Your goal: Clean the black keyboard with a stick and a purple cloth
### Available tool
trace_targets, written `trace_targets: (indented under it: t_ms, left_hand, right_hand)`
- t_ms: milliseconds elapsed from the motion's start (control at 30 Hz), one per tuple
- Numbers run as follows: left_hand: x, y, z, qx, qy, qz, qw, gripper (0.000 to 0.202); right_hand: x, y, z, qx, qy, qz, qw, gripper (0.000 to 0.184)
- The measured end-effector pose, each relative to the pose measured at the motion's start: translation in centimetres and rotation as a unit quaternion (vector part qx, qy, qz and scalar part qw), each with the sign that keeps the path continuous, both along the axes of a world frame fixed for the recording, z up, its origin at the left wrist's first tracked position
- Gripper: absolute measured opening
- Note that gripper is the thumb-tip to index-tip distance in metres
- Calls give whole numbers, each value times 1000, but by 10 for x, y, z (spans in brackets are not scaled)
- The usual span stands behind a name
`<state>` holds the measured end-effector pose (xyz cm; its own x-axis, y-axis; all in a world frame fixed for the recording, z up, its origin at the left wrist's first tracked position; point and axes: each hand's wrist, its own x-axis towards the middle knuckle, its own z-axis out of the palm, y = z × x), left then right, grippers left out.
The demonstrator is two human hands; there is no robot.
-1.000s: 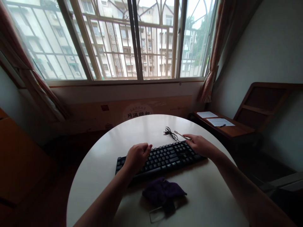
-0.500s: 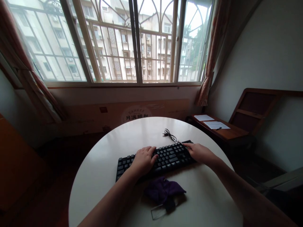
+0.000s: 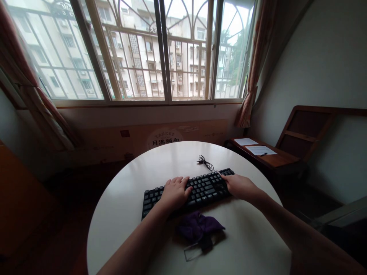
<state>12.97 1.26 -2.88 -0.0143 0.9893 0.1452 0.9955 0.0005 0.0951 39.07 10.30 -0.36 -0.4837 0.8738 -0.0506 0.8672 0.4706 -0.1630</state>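
A black keyboard (image 3: pixel 197 193) lies at a slant on the white round table (image 3: pixel 114 214). My left hand (image 3: pixel 174 193) rests on its left-middle keys, fingers spread flat. Over the keyboard's right part, my right hand (image 3: pixel 239 185) is closed in a pinch on a slim tool with a pale tip (image 3: pixel 218 172); most of the tool is hidden by the fingers. Below the keyboard sits a crumpled purple cloth (image 3: pixel 199 227). Partly under the cloth is a black-handled wire loop tool (image 3: pixel 192 251). Behind the keyboard lies a coiled black cable (image 3: pixel 205 164).
A wooden chair (image 3: pixel 275 158) at the right holds papers (image 3: pixel 260 150) and a pen. Past the table's far edge, a printed cardboard panel (image 3: pixel 137 137) leans below the barred window (image 3: pixel 163 100). Curtains (image 3: pixel 252 99) hang at both sides.
My right hand and the tool have shifted slightly along the keyboard's right part. My left hand stays on the keys. The whole view has moved a little.
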Motion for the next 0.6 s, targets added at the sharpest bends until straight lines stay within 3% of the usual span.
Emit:
trace_targets:
  t_ms: [367,600]
  left_hand:
    - [1,1,1,-4,-14,0,1000,56]
    - [-2,3,-1,-1,-12,-1,1000,56]
  right_hand:
    - [41,-41,-1,-2,-33,15,999,49]
    - [64,-63,13,-14,-38,29,999,46]
